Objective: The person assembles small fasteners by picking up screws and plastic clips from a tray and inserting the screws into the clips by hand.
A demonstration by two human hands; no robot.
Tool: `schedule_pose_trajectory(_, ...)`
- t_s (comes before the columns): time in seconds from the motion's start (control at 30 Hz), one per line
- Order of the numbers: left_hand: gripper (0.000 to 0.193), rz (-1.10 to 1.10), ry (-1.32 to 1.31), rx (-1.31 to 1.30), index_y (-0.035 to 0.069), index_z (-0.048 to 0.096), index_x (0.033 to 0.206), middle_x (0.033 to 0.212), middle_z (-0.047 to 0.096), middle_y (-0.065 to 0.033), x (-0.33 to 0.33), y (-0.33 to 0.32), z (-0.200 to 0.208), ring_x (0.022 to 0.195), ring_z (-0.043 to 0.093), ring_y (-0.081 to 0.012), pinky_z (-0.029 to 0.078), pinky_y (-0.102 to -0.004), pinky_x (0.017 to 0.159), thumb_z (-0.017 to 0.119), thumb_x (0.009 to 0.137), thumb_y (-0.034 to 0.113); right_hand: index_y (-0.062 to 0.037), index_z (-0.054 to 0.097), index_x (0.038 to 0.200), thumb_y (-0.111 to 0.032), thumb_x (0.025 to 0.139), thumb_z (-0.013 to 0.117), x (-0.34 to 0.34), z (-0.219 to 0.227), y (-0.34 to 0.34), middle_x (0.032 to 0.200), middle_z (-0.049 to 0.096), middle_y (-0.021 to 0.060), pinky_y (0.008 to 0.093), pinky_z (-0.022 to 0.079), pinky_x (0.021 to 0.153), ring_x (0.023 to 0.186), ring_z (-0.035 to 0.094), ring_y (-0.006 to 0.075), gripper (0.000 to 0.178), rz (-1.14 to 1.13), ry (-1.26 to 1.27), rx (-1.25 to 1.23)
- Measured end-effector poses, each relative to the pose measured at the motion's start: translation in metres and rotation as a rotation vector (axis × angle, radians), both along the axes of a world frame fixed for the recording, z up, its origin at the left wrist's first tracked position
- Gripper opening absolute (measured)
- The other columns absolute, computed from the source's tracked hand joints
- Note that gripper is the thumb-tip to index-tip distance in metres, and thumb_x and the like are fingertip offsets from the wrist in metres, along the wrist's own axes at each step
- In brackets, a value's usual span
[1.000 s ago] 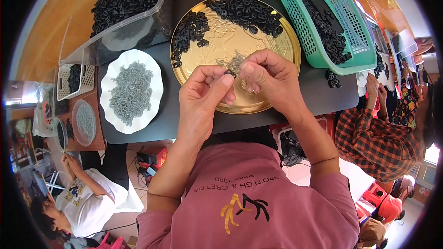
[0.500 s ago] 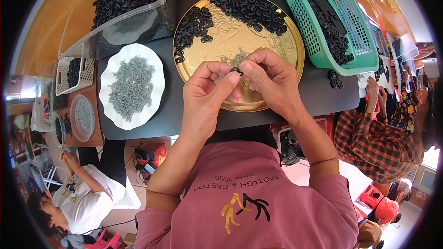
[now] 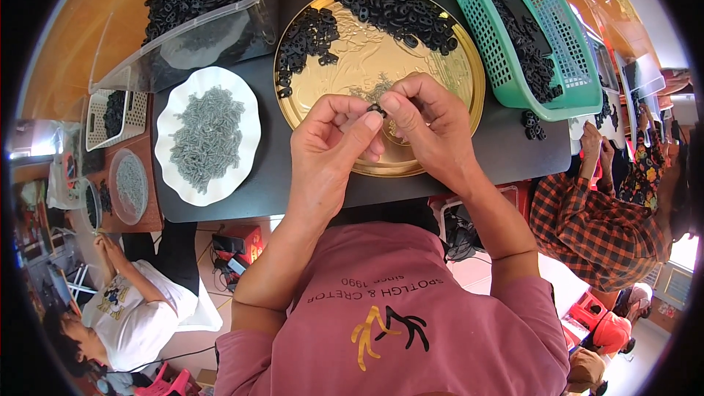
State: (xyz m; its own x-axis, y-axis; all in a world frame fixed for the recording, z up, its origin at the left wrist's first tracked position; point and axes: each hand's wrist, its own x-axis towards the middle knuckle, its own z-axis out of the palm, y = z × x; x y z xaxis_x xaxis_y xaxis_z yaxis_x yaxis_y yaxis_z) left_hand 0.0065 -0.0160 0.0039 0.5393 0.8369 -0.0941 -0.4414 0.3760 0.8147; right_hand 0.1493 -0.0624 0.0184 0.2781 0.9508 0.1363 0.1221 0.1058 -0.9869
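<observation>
My left hand [image 3: 330, 143] and my right hand [image 3: 434, 128] meet over the near part of a round gold tray [image 3: 385, 33]. Between their thumbs and fingertips they pinch a small black plastic piece [image 3: 377, 109], mostly covered by the fingers. Small black pieces with holes [image 3: 400, 15] are heaped along the tray's far edge, and another pile [image 3: 308, 40] lies at its left. Small metal screws [image 3: 378, 92] lie on the tray just beyond my fingertips. A white scalloped plate [image 3: 251, 117] on the left carries a heap of screws [image 3: 207, 139].
At far left stands a clear plastic bin [image 3: 242, 18] of black pieces; at far right, a green basket [image 3: 506, 81] holds more. Loose black pieces [image 3: 533, 126] lie by the basket. People sit at left [image 3: 139, 308] and right [image 3: 594, 227], their hands at neighbouring tables.
Both hands keep nearly the same place and pinch, with only a slight shift of the fingers. The view has moved very slightly.
</observation>
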Motion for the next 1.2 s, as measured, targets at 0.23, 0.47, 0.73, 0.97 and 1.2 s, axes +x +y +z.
schedule_pose_trajectory(0.23, 0.008, 0.032, 0.044, 0.058, -0.001, 0.059, 0.093, 0.074, 0.063, -0.0051, 0.002, 0.000, 0.001, 0.064, 0.059, -0.0089, 0.047, -0.0207, 0.058, 0.064, 0.087, 0.001, -0.0005, 0.056, 0.085, -0.009, 0.090, 0.061, -0.003, -0.005, 0.000, 0.073, 0.057, -0.0001, 0.0207, 0.045, 0.062, 0.069, 0.052, 0.0039, 0.011, 0.000, -0.008, 0.035)
schedule_pose_trajectory(0.47, 0.008, 0.054, 0.073, 0.118, -0.002, 0.059, 0.093, 0.074, 0.063, -0.0055, 0.010, 0.007, -0.002, 0.064, 0.059, -0.0092, 0.047, -0.0200, 0.059, 0.064, 0.087, 0.001, -0.0008, 0.057, 0.085, -0.012, 0.093, 0.059, -0.005, -0.008, 0.003, 0.073, 0.057, -0.0011, 0.0203, 0.044, 0.063, 0.069, 0.051, 0.0036, 0.014, -0.043, 0.127, 0.050)
schedule_pose_trajectory(0.73, 0.012, -0.031, 0.016, 0.047, -0.002, 0.058, 0.100, 0.080, 0.064, -0.0075, 0.004, 0.011, -0.001, 0.065, 0.059, -0.0103, 0.048, -0.0220, 0.061, 0.061, 0.090, 0.005, 0.0014, 0.061, 0.089, -0.018, 0.094, 0.058, 0.022, 0.003, 0.003, 0.073, 0.059, 0.0015, 0.0233, 0.044, 0.062, 0.068, 0.053, 0.0073, 0.020, -0.019, -0.028, -0.005)
schedule_pose_trajectory(0.97, 0.013, -0.071, 0.019, 0.057, -0.002, 0.058, 0.100, 0.083, 0.064, -0.0067, 0.001, 0.012, 0.001, 0.067, 0.059, -0.0095, 0.048, -0.0220, 0.061, 0.061, 0.090, 0.006, -0.0030, 0.061, 0.090, -0.012, 0.087, 0.062, 0.036, 0.009, 0.008, 0.080, 0.059, 0.0098, 0.0328, 0.047, 0.061, 0.068, 0.058, 0.0257, 0.009, 0.181, -0.570, 0.185)
schedule_pose_trajectory(1.2, 0.013, -0.123, 0.085, 0.077, -0.002, 0.059, 0.098, 0.082, 0.063, -0.0049, -0.005, 0.010, 0.002, 0.068, 0.059, -0.0084, 0.048, -0.0212, 0.063, 0.061, 0.090, 0.008, -0.0003, 0.058, 0.089, -0.003, 0.084, 0.061, 0.039, 0.017, 0.006, 0.083, 0.059, 0.0109, 0.0328, 0.047, 0.065, 0.074, 0.058, 0.0270, 0.007, 0.297, -0.721, 0.251)
